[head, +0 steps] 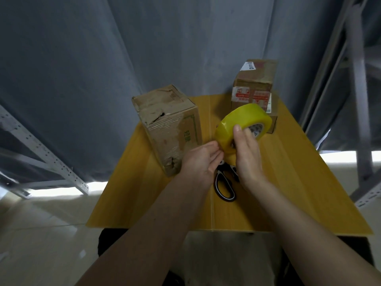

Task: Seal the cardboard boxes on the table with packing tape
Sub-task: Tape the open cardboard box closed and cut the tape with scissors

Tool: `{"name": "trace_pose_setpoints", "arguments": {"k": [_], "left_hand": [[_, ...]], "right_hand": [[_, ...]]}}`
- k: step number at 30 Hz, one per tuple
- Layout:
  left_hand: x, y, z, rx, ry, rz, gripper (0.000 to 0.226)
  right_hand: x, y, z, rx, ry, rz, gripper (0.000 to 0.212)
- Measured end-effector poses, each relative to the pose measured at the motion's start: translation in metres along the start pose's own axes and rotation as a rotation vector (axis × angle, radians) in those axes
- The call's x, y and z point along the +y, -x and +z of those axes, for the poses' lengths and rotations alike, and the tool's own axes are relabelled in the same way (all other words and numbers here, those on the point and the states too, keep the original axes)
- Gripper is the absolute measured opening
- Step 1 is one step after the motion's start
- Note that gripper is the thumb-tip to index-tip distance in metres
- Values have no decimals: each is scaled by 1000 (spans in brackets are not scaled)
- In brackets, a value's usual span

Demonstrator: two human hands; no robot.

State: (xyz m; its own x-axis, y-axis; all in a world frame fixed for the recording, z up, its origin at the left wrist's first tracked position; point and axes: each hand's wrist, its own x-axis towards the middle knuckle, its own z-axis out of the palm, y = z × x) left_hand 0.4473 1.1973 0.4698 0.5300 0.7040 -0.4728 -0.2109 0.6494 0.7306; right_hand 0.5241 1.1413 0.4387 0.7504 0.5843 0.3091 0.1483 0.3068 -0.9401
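A yellow roll of packing tape (237, 122) is held up over the middle of the yellow table (309, 182). My right hand (247, 157) grips the roll from its near side, thumb on the rim. My left hand (201, 159) touches the roll's lower left edge with its fingertips. A worn cardboard box (169, 126) stands just left of the hands. A second box (254, 89) with red-printed tape and a white label stands upright at the back right, behind the roll.
Black-and-white scissors (224, 182) lie on the table under my hands. Grey curtains hang behind the table. Metal shelving uprights (358, 100) stand at the right and a perforated rail (47, 157) at the left. The floor is pale.
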Motion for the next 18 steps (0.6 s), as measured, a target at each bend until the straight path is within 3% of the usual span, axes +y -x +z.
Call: {"name": "trace_pose_setpoints", "arguments": {"k": [7,11,14,16,18], "left_hand": [[1,-2,-5,60,-65,19,13],[10,-3,-6,197,-466,306,25],[21,4,-7,174,-613,489,31],[30,8,-5,160,-590,509,29],[43,13,-1,140,-528,512,32]], "right_hand": [[-13,13,1,-137,281,-232,9],[-19,16,-4,-341,571,-207,27],[-33,18,-5,-302,747,-293,23],[-49,16,-4,-273,725,-338,15],[-63,14,-5,-334,484,-208,15]]}}
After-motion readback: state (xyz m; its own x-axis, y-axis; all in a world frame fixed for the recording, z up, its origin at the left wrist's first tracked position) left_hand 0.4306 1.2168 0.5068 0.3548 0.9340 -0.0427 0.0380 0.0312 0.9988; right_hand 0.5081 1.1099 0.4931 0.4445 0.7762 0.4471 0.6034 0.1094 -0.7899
